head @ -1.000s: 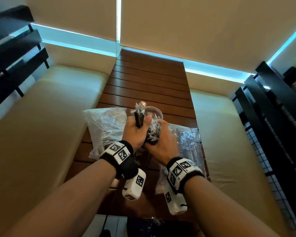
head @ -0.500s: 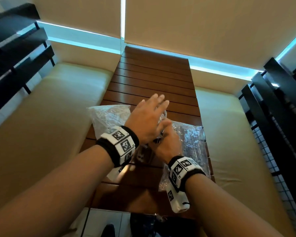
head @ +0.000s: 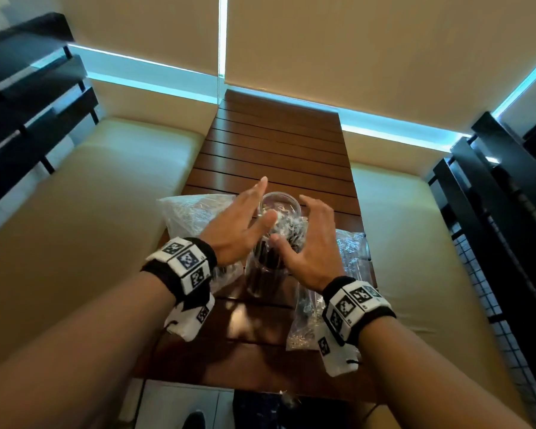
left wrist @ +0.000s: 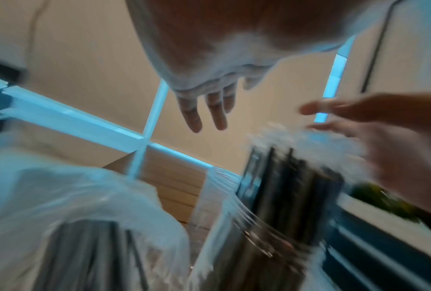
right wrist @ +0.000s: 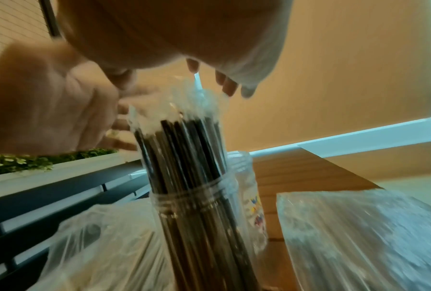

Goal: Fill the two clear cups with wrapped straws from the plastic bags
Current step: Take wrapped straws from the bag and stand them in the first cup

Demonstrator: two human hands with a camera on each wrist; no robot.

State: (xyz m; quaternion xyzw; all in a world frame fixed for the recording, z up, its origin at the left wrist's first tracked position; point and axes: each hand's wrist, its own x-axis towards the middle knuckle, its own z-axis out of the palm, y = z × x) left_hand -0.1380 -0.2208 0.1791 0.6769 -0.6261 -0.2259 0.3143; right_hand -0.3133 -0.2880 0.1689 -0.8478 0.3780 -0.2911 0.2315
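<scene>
At the centre of the head frame, the near clear cup [head: 265,275] stood upright on the slatted wooden surface [head: 276,144], packed with dark wrapped straws [head: 287,232] whose clear wrapper ends rose above its rim. Just behind it, higher in the frame, the second clear cup [head: 280,205] showed its open mouth. The left hand [head: 240,226] hovered at the left of the straw tops, its grip released, fingers straight and spread, holding nothing. The right hand [head: 311,243] hovered at the right of them, fingers loosely bent, its grip also released; whether its thumb touched the straws could not be told. One plastic bag [head: 192,212] lay left of the cups and another plastic bag [head: 350,252] lay right of them, partly under the right wrist.
</scene>
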